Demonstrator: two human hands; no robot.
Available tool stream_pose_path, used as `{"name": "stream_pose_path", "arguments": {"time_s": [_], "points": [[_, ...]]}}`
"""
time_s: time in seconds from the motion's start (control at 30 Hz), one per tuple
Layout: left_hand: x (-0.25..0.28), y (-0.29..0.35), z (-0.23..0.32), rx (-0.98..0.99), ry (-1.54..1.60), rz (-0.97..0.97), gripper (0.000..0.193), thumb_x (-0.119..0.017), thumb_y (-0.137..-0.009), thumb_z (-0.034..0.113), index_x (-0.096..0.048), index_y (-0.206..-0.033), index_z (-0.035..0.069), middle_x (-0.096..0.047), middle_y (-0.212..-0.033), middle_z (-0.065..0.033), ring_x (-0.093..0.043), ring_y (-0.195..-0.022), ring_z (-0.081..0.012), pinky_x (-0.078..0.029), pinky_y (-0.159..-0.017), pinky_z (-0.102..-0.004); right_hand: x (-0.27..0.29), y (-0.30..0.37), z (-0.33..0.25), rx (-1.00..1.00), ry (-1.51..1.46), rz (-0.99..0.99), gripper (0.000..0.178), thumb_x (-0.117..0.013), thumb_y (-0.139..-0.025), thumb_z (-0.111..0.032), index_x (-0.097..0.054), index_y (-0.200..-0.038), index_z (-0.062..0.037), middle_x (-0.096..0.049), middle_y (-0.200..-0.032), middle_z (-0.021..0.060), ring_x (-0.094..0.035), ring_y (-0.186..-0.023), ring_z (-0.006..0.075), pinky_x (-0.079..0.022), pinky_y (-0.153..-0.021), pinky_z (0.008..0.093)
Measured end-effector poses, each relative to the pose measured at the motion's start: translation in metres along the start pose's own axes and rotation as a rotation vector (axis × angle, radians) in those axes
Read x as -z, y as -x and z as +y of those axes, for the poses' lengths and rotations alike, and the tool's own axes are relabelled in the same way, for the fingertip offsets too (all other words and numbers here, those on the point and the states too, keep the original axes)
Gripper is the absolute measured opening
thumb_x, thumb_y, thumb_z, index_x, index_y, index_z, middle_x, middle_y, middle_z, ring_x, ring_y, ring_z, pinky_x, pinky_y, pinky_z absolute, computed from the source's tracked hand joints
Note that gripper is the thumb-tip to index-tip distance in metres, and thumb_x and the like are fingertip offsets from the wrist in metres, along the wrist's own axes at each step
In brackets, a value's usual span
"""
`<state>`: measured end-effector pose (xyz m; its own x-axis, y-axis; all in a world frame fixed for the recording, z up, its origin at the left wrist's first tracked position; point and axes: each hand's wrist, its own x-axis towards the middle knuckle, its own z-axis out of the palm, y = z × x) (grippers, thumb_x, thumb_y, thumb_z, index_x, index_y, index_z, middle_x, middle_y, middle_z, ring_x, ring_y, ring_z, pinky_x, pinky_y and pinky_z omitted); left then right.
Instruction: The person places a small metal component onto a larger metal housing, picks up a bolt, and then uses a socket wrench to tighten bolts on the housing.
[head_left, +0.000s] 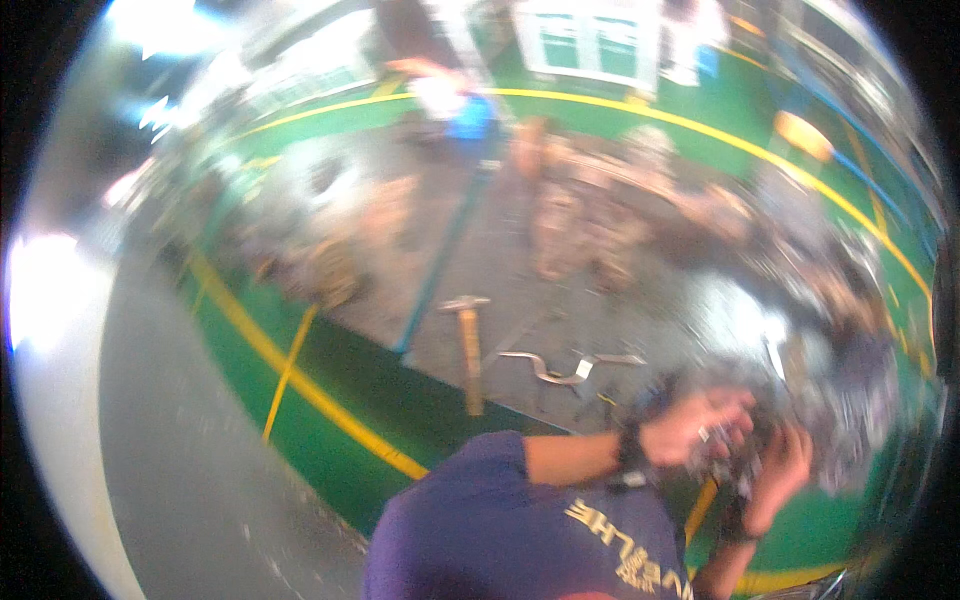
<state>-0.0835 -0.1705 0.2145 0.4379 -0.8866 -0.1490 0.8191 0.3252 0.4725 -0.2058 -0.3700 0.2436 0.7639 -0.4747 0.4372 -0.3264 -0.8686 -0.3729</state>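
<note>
My left hand (695,430) is at the lower right, with its fingers curled and a small light glint among them. Close beside it, my right hand (785,470) has its fingers bent against a dark, blurred mass. Both hands look closed on something I cannot make out. Crumpled, shiny clear plastic (855,430) lies just right of them. To the left of my hands is a bent crank-shaped metal bar (560,375) on the grey work surface (520,325). Left of that lies a hammer (468,350) with a wooden handle.
A long teal strip (445,255) crosses the surface. Brownish metal parts (580,220) spread beyond the tools, and a rounded brown part (335,270) sits at the left. A blurred person (430,85) is at the far side. Yellow lines (270,335) mark the green floor.
</note>
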Motion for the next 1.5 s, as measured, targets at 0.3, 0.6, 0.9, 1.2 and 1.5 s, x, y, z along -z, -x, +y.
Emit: {"name": "stream_pose_path", "arguments": {"time_s": [0.3,0.6,0.9,1.2,1.5], "points": [[0.008,0.01,-0.014,-0.104,0.089,0.069,0.036,-0.057,-0.105,0.022,-0.05,-0.14,0.012,-0.065,-0.119,-0.0042,-0.063,-0.102,-0.014,-0.054,-0.07,-0.0283,0.013,-0.004,-0.051,0.033,-0.343,-0.232,0.024,-0.068,-0.098,-0.012,-0.067,-0.115,0.0055,-0.066,-0.107,0.0153,-0.064,-0.094,0.0289,-0.051,-0.082,0.0364],[-0.021,-0.024,-0.009,-0.183,-0.031,0.158,0.024,-0.064,-0.104,0.022,-0.054,-0.122,0.011,-0.068,-0.118,-0.0041,-0.06,-0.077,-0.0048,-0.042,-0.051,-0.0166,0.014,-0.025,-0.066,0.221,-0.634,-0.198,0.031,-0.075,-0.085,-0.004,-0.067,-0.115,0.0017,-0.061,-0.098,0.011,-0.059,-0.086,0.025,-0.048,-0.077,0.0354],[-0.049,-0.05,-0.018,-0.17,-0.159,0.218,0.019,-0.07,-0.1,0.023,-0.058,-0.109,0.011,-0.068,-0.091,0.0011,-0.054,-0.06,-0.002,-0.034,-0.042,-0.0173,0.02,-0.035,-0.041,-0.182,-0.962,-0.21,0.018,-0.07,-0.095,-0.006,-0.065,-0.11,0.0028,-0.066,-0.092,0.0066,-0.06,-0.083,0.0149,-0.049,-0.075,0.0276],[-0.025,-0.053,0.001,-0.195,-0.1,0.192,0.014,-0.067,-0.101,0.019,-0.066,-0.107,0.006,-0.07,-0.11,-0.0011,-0.06,-0.074,-0.0025,-0.044,-0.052,-0.0163,0.001,-0.048,-0.041,-0.271,-1.074,-0.132,0.018,-0.074,-0.089,0.001,-0.067,-0.106,0.0017,-0.069,-0.093,0.0031,-0.062,-0.083,0.0088,-0.05,-0.074,0.023],[0.031,-0.034,0.025,-0.169,0.627,0.09,0.032,-0.054,-0.089,-0.006,-0.058,-0.12,0.002,-0.057,-0.14,-0.0215,-0.061,-0.119,-0.0361,-0.056,-0.1,-0.0461,0.021,-0.081,-0.007,0.014,-0.332,0.185,0.014,-0.073,-0.084,0.003,-0.068,-0.097,0.0002,-0.067,-0.087,0.0128,-0.067,-0.077,0.0259,-0.052,-0.071,0.0345]]}}
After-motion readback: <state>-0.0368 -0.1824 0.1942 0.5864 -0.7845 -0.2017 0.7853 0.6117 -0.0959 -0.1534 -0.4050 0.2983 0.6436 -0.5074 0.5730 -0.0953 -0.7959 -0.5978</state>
